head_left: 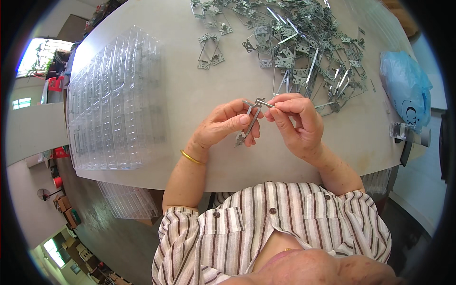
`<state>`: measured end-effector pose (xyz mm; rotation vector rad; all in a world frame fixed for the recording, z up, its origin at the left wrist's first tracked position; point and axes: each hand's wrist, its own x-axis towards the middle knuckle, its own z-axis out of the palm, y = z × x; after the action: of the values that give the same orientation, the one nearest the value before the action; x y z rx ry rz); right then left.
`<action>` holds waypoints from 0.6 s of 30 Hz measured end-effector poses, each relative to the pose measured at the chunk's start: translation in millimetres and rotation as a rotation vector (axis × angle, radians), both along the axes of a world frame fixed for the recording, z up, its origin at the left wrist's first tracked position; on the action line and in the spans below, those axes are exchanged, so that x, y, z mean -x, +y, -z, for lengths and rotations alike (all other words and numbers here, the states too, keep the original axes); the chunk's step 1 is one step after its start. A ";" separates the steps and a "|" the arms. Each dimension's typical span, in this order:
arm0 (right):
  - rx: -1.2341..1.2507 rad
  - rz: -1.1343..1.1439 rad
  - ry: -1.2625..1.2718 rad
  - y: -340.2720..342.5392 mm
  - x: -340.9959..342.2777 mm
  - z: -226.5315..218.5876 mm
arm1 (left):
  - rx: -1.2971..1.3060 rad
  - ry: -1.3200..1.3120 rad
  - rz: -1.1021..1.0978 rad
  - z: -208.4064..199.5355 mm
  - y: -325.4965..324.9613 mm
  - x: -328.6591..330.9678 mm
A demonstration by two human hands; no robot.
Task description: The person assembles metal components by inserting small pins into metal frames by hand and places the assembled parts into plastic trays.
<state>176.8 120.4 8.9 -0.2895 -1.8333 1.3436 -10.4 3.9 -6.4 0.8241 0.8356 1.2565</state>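
Fingers [232, 107] of left hand [216, 124] gripping metal linkage [254, 118], right hand [301, 127] pinching slim bar [267, 104]

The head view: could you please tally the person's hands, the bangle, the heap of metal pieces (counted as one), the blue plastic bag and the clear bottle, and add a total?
Hands: 2 (left hand, right hand)
Gold-coloured bangle: 1
Heap of metal pieces: 1
Blue plastic bag: 1
Clear bottle: 1
Total: 6
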 end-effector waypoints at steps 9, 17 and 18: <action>-0.116 0.015 -0.016 2.3 0.9 -1.4 | 0.019 0.025 0.013 -2.5 1.0 0.9; 0.053 -0.039 -0.277 -0.9 -1.9 -9.6 | 0.085 0.132 -0.074 -6.8 0.3 2.3; 0.202 -0.089 -0.350 -1.7 -2.3 -12.1 | 0.087 0.131 -0.074 -8.1 -0.1 2.7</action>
<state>179.1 118.7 21.1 -0.5870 -2.0135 1.6241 -13.1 3.8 1.7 0.8183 1.0277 1.2317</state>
